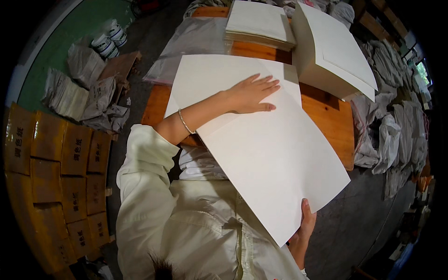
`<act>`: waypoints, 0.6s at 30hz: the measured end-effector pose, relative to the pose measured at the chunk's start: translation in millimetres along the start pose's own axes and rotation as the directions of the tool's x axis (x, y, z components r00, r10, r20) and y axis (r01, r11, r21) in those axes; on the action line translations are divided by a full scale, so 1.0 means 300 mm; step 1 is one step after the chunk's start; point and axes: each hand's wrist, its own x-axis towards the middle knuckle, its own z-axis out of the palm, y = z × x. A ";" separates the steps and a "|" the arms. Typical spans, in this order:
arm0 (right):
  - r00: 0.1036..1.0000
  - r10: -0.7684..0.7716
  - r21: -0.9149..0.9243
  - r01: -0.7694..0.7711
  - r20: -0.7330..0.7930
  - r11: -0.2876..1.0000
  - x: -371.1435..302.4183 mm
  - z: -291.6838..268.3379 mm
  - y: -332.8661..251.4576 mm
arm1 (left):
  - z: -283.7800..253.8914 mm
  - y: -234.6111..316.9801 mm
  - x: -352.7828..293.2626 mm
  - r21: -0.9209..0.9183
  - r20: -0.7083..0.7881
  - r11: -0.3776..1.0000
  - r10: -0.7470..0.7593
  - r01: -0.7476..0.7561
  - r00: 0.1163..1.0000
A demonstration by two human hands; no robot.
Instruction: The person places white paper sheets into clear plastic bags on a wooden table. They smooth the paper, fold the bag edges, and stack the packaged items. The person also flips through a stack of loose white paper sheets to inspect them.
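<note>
A large white paper sheet [275,154] slants across the front of the wooden table, its near corner hanging over the edge toward my body. My right hand [305,221] grips that near edge, thumb on top and the fingers hidden underneath. Flat on the paper's upper part, my left hand [254,94] lies with fingers stretched out. Beneath it is another white sheet [200,70], spread on the table; how many sheets lie there I cannot tell. A thin bracelet circles my left wrist.
Behind the sheets stand a paper stack [259,21] and a taller white stack [340,56] on the wooden table [326,100]. Clear plastic wrap [193,39] lies at the back left. Cardboard boxes [70,186] are piled left, near white buckets [107,44]; grey plastic-wrapped bundles [387,126] line the right.
</note>
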 end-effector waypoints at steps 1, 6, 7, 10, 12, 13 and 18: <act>1.000 0.005 -0.011 -0.005 0.003 1.000 0.000 0.007 -0.001 | 0.014 -0.004 0.005 -0.012 0.038 1.000 0.000 0.000 0.999; 0.998 0.055 0.013 -0.056 0.019 0.998 0.005 0.032 -0.005 | 0.028 -0.006 0.002 0.019 0.022 1.000 -0.013 0.012 1.000; 0.999 0.041 0.021 -0.042 0.027 0.999 0.006 0.041 -0.004 | 0.025 -0.003 0.003 0.023 0.036 1.000 -0.021 0.021 0.999; 0.999 0.018 0.039 -0.020 0.043 0.999 0.008 0.059 0.002 | 0.034 0.005 0.011 0.035 0.028 0.999 -0.010 0.009 1.000; 0.999 0.030 0.043 -0.031 0.036 0.999 0.016 0.058 0.012 | 0.026 0.014 0.011 0.020 0.035 1.000 -0.015 0.014 0.999; 0.999 0.030 0.048 -0.032 0.034 0.998 0.015 0.070 0.008 | 0.022 0.017 0.009 0.014 0.039 1.000 -0.020 0.019 0.999; 0.996 0.088 0.014 -0.088 -0.003 0.996 0.014 0.097 0.008 | 0.026 0.018 0.011 -0.002 0.031 1.000 -0.022 0.022 0.999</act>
